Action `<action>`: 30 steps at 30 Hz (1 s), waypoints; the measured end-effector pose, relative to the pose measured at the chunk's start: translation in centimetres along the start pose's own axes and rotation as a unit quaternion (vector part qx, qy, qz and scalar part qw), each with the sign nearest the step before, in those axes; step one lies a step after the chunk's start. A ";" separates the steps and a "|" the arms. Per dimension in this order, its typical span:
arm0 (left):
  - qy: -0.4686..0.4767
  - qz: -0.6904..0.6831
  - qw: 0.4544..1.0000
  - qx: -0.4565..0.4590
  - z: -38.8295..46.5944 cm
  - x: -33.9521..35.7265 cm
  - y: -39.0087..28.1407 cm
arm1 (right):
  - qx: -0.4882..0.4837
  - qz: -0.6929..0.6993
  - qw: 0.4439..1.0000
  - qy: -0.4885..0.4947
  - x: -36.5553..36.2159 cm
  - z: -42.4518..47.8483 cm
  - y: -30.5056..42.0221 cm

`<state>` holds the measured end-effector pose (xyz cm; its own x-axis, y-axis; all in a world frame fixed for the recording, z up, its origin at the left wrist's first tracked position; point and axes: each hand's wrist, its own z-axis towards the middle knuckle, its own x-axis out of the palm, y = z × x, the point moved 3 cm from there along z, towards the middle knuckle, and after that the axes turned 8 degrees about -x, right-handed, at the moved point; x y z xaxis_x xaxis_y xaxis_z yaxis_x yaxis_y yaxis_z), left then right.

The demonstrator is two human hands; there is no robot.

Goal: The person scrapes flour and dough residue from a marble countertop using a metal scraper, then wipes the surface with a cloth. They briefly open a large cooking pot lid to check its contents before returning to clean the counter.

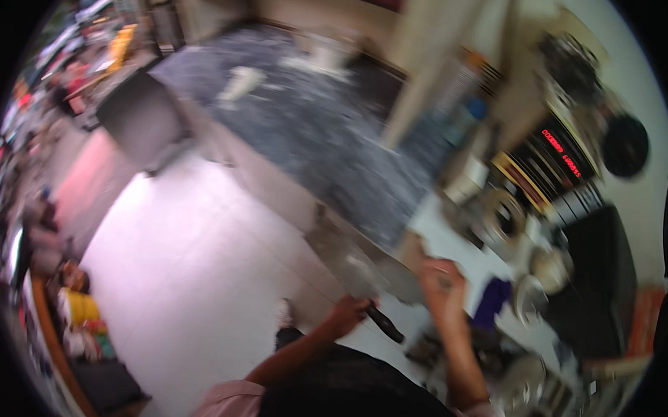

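My left hand [349,318] is closed around the dark handle [384,323] of a hand tool. A pale, see-through shape [357,267] blurs just beyond that hand; I cannot tell whether it is part of the tool or a plastic bag. My right hand [443,281] is raised beside the edge of the grey marbled countertop [336,148]. Blur hides whether its fingers grip anything. A purple cloth [492,303] lies to the right of it, on the white work surface [455,226].
Tape rolls [494,214] and other small items crowd the right-hand surface, below a red-lit digital display [562,153]. A dark chair [144,119] stands at the left on the white floor [200,259]. A yellow container [79,305] is at the lower left.
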<state>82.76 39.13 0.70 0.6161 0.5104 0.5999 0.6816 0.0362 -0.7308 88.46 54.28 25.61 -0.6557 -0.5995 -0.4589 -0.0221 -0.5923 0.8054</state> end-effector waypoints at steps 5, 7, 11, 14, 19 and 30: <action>-0.071 -0.267 0.960 -0.045 -4.1 2.1 -8.7 | 0.046 -0.132 0.990 -0.021 -5.7 -2.6 -6.7; -0.161 -0.080 0.982 0.058 -5.3 -0.6 -12.7 | 0.123 -0.134 0.983 -0.001 -4.3 -1.9 -6.2; -0.305 0.482 0.785 0.244 -5.8 -6.0 -23.0 | 0.116 -0.347 0.930 0.025 -2.4 -0.3 -5.3; -0.242 0.517 0.788 0.232 -1.9 -11.9 -28.5 | 0.139 -0.484 0.863 0.040 -2.2 0.6 -8.3; -0.308 0.261 0.909 0.105 -0.4 -15.7 -42.0 | 0.118 -0.486 0.862 0.083 7.1 4.7 -6.5; -0.289 0.591 0.696 0.289 5.2 -20.7 -55.1 | 0.140 -0.308 0.937 -0.084 22.1 19.2 3.5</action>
<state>30.38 31.06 26.84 0.2362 0.7311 -0.6401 -0.5419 -0.4477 -0.7113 59.39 49.26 25.53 -0.5634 -0.0832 -0.8220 -0.6169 -0.6195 0.4855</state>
